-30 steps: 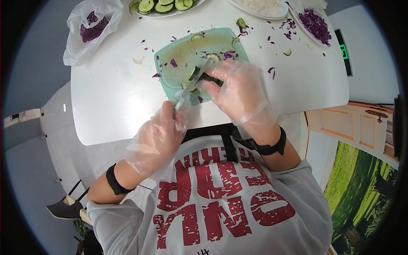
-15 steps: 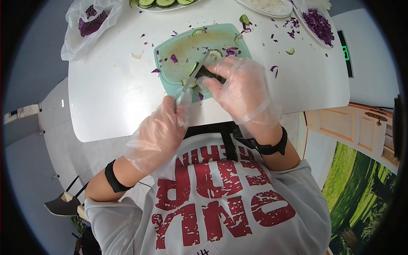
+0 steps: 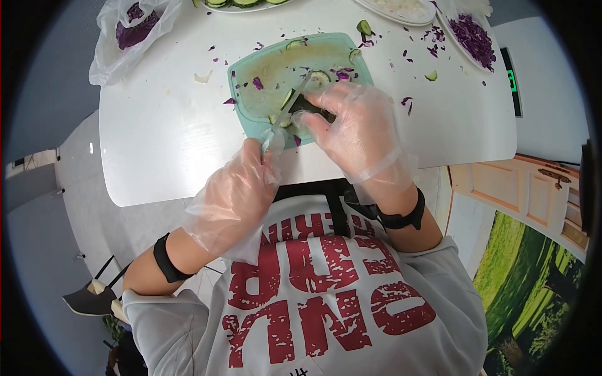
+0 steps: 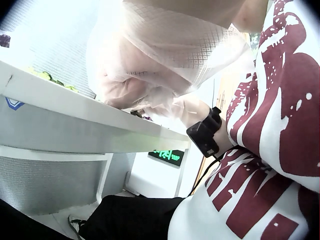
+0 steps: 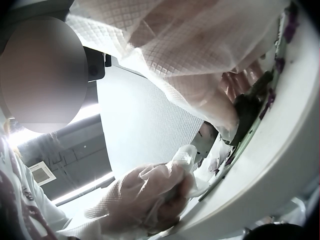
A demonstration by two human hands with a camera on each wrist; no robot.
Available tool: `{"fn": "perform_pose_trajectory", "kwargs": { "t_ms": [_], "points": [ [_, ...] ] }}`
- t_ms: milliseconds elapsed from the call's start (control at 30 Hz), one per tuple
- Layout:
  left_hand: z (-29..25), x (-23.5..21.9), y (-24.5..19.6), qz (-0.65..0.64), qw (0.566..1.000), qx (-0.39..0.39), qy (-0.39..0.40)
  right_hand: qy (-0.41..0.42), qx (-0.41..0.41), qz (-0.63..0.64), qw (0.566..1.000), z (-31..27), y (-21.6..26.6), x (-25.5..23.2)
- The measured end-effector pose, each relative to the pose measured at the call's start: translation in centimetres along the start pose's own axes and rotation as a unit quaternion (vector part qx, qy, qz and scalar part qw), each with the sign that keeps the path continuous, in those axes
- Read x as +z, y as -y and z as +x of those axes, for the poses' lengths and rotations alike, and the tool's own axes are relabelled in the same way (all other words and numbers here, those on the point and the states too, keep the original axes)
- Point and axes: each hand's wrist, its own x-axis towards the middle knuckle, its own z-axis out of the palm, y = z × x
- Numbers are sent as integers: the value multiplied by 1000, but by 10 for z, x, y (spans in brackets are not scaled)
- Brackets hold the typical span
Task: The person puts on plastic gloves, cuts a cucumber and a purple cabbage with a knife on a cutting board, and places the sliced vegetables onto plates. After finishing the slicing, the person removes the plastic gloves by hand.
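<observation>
My gloved left hand [image 3: 235, 188] grips a knife [image 3: 291, 105] by its handle, which the fingers mostly hide. The blade slants up and right over the green cutting board [image 3: 260, 103], right against a dark-skinned piece of cucumber [image 3: 303, 105]. That cucumber is held by my gloved right hand [image 3: 364, 131], thumb on the near side and fingers over the far side. In the right wrist view the cucumber [image 5: 245, 117] lies low on the board beside the thumb. Thin cucumber slices [image 3: 320, 78] and purple cabbage bits [image 3: 258, 83] are scattered around the blade.
A plate of cucumber slices [image 3: 248, 5] stands at the back, beside a plate of pale pieces [image 3: 401, 9]. Shredded purple cabbage [image 3: 471, 41] lies on a plate at the back right. A plastic bag [image 3: 103, 62] holds cabbage at the back left. Scraps dot the white table [image 3: 163, 138].
The knife blade has shifted slightly and turned steeper against the cucumber. The left hand moved a little with it; the right hand keeps its hold. The table has moved slightly upward in the head view.
</observation>
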Motion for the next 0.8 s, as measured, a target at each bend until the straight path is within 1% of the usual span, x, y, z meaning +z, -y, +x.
{"fn": "perform_pose_trajectory", "kwargs": {
  "t_ms": [67, 400, 500, 567, 700, 767, 800],
  "points": [
    [0, 1, 1, -2, 1000, 10, -3, 5, -3, -9, 1000, 0, 0, -1],
    [3, 0, -2, -13, 1000, 10, -7, -4, 3, -1, 1000, -1, -1, 2],
    [3, 2, -1, 3, 1000, 0, -1, -10, -12, -6, 1000, -1, -3, 3],
    [3, 2, 1, 13, 1000, 14, -5, -25, -29, -5, 999, 0, -4, 4],
    [5, 0, 0, 37, 999, -3, 5, -17, -27, -5, 999, -1, -2, 3],
    [5, -5, -1, 61, 998, 27, 9, -11, -21, -16, 1000, -1, -1, 2],
    [6, -10, -4, 61, 998, 27, 9, -10, -22, -16, 1000, -1, -1, 2]
  ]
}}
